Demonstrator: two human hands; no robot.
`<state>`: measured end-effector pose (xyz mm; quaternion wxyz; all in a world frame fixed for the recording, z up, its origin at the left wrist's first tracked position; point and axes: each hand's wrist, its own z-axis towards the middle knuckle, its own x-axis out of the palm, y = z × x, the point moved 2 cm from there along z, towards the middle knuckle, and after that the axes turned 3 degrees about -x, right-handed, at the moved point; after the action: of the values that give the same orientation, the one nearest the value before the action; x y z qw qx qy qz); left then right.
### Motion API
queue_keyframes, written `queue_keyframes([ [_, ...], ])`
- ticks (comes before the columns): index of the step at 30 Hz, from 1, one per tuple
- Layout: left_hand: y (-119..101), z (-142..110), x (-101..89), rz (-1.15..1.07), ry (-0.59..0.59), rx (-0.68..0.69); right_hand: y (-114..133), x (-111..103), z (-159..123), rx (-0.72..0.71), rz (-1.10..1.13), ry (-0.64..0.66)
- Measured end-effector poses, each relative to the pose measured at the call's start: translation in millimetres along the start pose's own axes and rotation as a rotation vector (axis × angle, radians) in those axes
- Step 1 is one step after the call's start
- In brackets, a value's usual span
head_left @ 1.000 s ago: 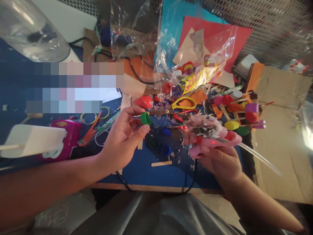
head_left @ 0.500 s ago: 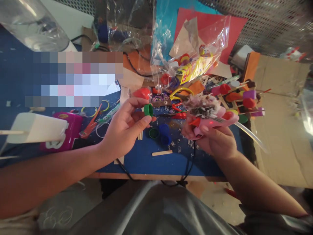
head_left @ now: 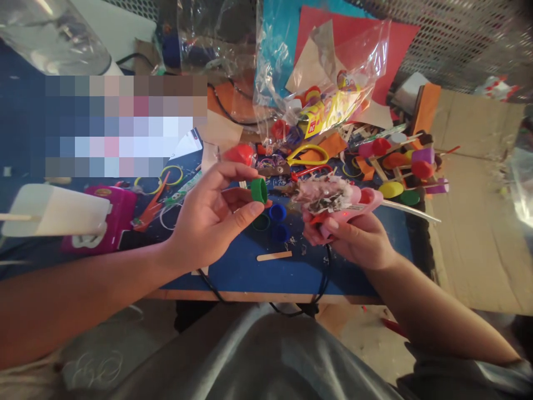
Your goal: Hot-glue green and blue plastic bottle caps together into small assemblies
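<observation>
Between the thumb and fingers of my left hand [head_left: 219, 214] is a green bottle cap [head_left: 259, 191], its rim facing right. My right hand [head_left: 353, 233] is wrapped round the handle of a pink hot glue gun [head_left: 353, 206]. Grey fluff and scraps cling to the gun's front, and its nozzle points left toward the cap, a small gap apart. A clear glue stick [head_left: 412, 210] sticks out of its back. Under the hands on the blue table lie a darker green cap [head_left: 261, 223], two blue caps [head_left: 277, 213] and a wooden craft stick [head_left: 273, 256].
Yellow-handled scissors [head_left: 308, 155], a red plastic piece [head_left: 239, 154] and a clear plastic bag [head_left: 325, 83] lie behind the hands. Coloured caps on sticks [head_left: 416, 166] are piled at right beside cardboard [head_left: 478, 211]. A magenta box [head_left: 100, 222] sits left. The gun's black cord [head_left: 327, 272] hangs near the table edge.
The glue gun has moved left and slightly down, closer to the green cap. My left hand has shifted the cap a little right. A second blue cap has come into clear view.
</observation>
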<state>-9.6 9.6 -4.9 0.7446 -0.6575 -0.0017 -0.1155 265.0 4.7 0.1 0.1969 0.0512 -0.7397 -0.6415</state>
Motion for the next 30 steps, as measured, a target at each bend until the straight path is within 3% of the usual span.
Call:
queue_keyframes([
  [9, -10.3, -0.6, 2.2, 0.028, 0.058, 0.065, -5.5, -0.3, 0.9, 0.03, -0.026, 0.003],
  [23, -4.9, -3.5, 0.1, 0.078, 0.054, 0.167, -4.6, 4.4, -0.8, 0.006, 0.001, 0.086],
  [30, -8.8, -1.6, 1.9, 0.097, 0.037, 0.155, -3.7, 7.3, 0.5, 0.024, 0.051, 0.091],
])
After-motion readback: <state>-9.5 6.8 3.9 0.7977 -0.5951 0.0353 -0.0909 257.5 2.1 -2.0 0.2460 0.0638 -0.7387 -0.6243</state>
